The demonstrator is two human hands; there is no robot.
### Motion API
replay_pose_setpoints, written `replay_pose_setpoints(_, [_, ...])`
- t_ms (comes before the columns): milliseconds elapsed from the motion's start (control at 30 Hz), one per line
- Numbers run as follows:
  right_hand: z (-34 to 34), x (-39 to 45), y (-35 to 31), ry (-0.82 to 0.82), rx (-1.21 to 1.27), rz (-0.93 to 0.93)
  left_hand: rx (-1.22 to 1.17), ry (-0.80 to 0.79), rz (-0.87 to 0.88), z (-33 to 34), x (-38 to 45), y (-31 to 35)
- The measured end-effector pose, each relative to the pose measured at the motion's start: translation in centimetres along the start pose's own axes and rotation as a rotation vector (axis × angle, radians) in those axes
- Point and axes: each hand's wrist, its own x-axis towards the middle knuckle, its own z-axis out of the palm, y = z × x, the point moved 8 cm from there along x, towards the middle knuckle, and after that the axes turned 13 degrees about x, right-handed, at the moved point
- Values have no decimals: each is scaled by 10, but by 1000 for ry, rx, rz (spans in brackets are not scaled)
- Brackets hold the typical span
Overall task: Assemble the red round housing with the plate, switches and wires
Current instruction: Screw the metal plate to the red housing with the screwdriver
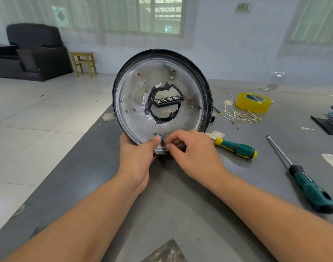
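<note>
The round housing [206, 87] stands on edge on the grey table, its dark rim around a silver metal plate [135, 116] that faces me. The plate has a ragged centre hole edged with black tape, and red shows through several small holes. My left hand [137, 157] grips the housing's bottom rim, thumb pressed on the plate. My right hand [192, 150] pinches a small dark part at the bottom edge of the plate, next to the left thumb. White wires with brass terminals [241, 115] lie on the table to the right.
A yellow-and-green screwdriver [235, 148] lies just right of my right hand. A longer teal-handled screwdriver [302, 176] lies further right. A yellow tape roll [253, 102] sits behind the wires. A black bit case [167, 101] shows through the centre hole. The table's left edge runs diagonally.
</note>
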Motion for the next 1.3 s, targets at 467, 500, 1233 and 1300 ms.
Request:
replay_pose_setpoints(467, [3,0,8,22,-159,131,45,18,29,0,3,-2])
replay_pose_setpoints(500, [2,0,9,25,-156,138,46,22,33,-1,3,-3])
replay_pose_setpoints(1233, [-1,-3,20,68,-66,223,127,33,134,-5,10,-10])
replay_pose_setpoints(1300, [-1,-3,24,65,-20,277,152,31,158,-4,9,-10])
